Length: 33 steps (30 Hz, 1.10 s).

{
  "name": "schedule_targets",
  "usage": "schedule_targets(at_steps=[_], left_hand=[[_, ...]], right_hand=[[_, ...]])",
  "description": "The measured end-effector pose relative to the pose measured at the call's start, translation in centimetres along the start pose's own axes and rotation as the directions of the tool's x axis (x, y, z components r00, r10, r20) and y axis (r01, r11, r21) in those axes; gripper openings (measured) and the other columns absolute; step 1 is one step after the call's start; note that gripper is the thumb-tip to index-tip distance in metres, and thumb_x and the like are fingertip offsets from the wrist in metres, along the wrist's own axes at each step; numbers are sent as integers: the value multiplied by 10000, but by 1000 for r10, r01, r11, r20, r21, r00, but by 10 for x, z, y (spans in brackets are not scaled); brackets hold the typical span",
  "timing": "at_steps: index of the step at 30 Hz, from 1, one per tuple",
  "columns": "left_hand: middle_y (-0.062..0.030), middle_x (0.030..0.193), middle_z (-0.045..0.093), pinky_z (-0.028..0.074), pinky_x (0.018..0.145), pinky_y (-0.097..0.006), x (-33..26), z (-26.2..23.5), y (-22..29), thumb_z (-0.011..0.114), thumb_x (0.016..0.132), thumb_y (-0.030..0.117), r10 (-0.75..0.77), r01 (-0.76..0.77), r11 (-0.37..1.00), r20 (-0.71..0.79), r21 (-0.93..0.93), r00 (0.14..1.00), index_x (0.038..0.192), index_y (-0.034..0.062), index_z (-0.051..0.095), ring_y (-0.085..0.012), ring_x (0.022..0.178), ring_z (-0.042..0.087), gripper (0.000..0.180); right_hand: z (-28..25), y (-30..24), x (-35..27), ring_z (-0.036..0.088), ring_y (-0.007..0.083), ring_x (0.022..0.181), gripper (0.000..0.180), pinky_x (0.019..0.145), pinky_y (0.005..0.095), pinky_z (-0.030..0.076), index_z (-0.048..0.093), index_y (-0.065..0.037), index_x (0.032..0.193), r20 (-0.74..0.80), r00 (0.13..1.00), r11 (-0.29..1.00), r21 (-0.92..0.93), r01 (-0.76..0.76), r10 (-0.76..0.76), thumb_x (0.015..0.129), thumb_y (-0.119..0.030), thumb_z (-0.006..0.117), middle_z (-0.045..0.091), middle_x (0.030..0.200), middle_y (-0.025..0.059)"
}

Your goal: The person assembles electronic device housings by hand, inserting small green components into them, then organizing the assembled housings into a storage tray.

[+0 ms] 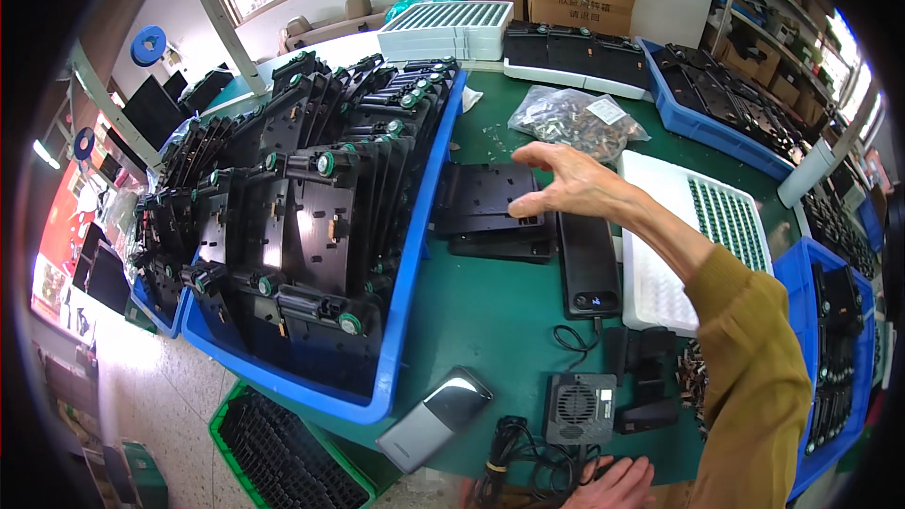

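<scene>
My right hand (556, 184), in a mustard sleeve, reaches over a stack of flat black plastic panels (476, 190). Thumb and fingers are apart, with nothing seen between them. My left hand (617, 485) lies low at the table's near edge, beside black cables (547, 476), its fingers stretched out and partly cut off by the frame. Just right of the panels lies a black power bank (589, 269) with a lit display and a cable plugged into its near end. A small square black fan unit (579, 407) sits above my left hand.
A blue crate (396, 339) packed with black roller-ended parts stands left. A grey phone (436, 419) lies near the front edge. Right are a white foam tray (650, 273) with green-topped pieces and another blue crate (801, 320). A plastic bag of small parts (570, 123) lies behind.
</scene>
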<state>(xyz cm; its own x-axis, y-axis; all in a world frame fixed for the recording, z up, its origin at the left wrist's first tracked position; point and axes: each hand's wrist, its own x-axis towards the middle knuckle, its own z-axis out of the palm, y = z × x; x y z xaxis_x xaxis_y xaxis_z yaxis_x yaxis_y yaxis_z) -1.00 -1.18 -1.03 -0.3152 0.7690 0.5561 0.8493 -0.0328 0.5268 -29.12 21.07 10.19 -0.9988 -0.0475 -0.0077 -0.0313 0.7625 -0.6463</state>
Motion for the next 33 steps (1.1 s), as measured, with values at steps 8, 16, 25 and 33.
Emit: schedule_targets(at_steps=[8, 16, 25, 33], left_hand=[[-189, 1165, 596, 438, 978, -461, 0, 1, -11, 517, 933, 291, 229, -225, 935, 20, 275, 973, 1099, -10, 633, -330, 1130, 538, 363], [-187, 1174, 596, 431, 982, -455, 6, -4, -15, 515, 909, 245, 247, -243, 932, 19, 270, 969, 1076, -27, 632, -334, 1121, 543, 340], [-210, 1197, 585, 414, 989, -491, -1, -5, -6, 542, 948, 307, 119, -128, 988, 115, 83, 986, 1139, -40, 620, -379, 1128, 536, 403], [-39, 1172, 591, 361, 949, -431, -4, 7, 0, 694, 814, 387, -15, 9, 995, 55, 99, 998, 1108, 105, 666, -173, 1013, 551, 409]], right_hand=[[24, 15, 61, 387, 384, 1352, 1191, 1105, 482, 355, 369, -31, 1471, 154, 981, 990, -101, -99, 114, 534, -592, 844, 369, 1476, 246], [14, 12, 51, 452, 377, 1271, 1219, 1052, 458, 406, 387, -9, 1452, 182, 962, 948, -282, -147, 204, 483, -550, 892, 439, 1376, 249], [-1, 12, 18, 577, 367, 1120, 840, 956, 436, 453, 574, 29, 1214, -169, 935, 946, -41, -322, 311, 501, -244, 924, 618, 1143, 229], [-28, 3, -34, 616, 149, 716, 346, 648, 295, 482, 659, 39, 1014, -317, 870, 887, 395, -240, 377, 689, 47, 777, 669, 786, 74]])
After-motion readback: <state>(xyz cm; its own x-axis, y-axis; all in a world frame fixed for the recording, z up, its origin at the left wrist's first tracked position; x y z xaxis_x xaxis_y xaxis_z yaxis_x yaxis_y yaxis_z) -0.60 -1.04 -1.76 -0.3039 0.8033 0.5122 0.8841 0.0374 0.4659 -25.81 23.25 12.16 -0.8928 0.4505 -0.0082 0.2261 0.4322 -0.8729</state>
